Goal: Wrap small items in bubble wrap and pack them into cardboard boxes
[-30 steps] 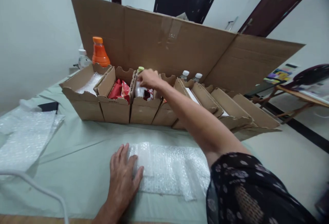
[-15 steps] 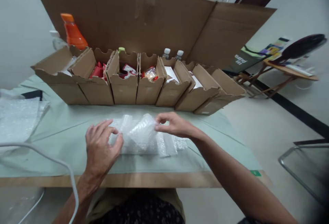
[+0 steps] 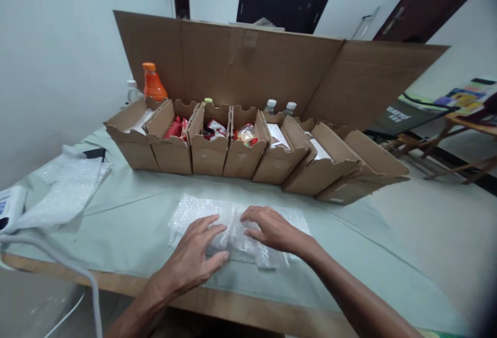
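Observation:
A sheet of bubble wrap (image 3: 194, 212) lies on the pale green table cover (image 3: 128, 219) near the front edge, bunched into a lump in the middle. My left hand (image 3: 194, 258) cups the lump from the left, thumb and fingers curled round it. My right hand (image 3: 274, 229) presses on it from the right with bent fingers. What is inside the wrap is hidden.
A row of small cardboard boxes (image 3: 209, 157) holding packets stands behind the wrap, backed by a tall cardboard sheet (image 3: 240, 69). An orange bottle (image 3: 152, 82) and clear bottles (image 3: 271, 105) stand behind the boxes. More bubble wrap (image 3: 66, 193) and a white cable (image 3: 58, 265) lie at left.
My right hand left the third box and came down to the bubble wrap. The flat sheet has been bunched up, and both hands now close on it nearer the table edge.

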Available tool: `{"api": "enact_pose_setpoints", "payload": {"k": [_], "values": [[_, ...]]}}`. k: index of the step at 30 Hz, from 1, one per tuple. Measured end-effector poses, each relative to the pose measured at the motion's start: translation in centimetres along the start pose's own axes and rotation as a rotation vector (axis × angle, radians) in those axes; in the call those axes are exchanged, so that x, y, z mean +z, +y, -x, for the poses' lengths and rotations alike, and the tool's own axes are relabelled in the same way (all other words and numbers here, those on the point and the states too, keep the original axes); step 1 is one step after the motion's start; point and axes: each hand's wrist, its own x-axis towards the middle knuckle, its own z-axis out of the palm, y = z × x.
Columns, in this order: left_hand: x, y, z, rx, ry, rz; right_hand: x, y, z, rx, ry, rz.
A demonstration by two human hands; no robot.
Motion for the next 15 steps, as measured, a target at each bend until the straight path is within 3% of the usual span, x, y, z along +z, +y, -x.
{"api": "enact_pose_setpoints", "payload": {"k": [2, 5, 9, 11, 15], "values": [[-0.6, -1.2, 0.2, 0.008, 0.092, 0.022, -2.4, -0.6, -0.5, 0.003, 0.068, 0.019], [-0.1, -2.4, 0.3, 0.058, 0.238, 0.057, -7.8, -3.5, -2.7, -0.060, 0.269, 0.084], [1.6, -2.9, 0.4, 0.137, 0.428, 0.089, -13.6, -9.2, -10.4, -0.244, 0.424, 0.212], [2.0, -2.9, 0.4, 0.151, 0.494, 0.084, -14.8, -11.4, -15.9, -0.263, 0.378, 0.292], [1.9, -2.9, 0.4, 0.143, 0.560, 0.052, -14.2, -13.8, -26.3, -0.218, 0.074, 0.407]]}}
